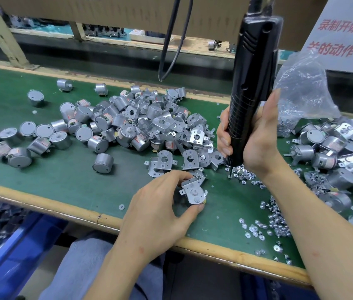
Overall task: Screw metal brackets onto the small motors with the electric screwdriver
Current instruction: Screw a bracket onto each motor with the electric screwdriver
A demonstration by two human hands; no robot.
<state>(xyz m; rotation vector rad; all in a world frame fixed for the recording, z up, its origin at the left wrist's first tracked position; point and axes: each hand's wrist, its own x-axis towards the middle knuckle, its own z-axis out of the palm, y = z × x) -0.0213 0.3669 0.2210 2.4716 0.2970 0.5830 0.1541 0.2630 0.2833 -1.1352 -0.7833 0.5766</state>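
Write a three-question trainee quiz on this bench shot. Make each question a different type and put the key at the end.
1. Fill in: the left hand holds a silver metal ____.
2. True or false: the black electric screwdriver is lying flat on the green bench mat.
3. The screwdriver's bit points down at: A) loose silver screws; B) the clear plastic bag; C) the blue plastic crate.

Key
1. bracket
2. False: the right hand grips it upright.
3. A
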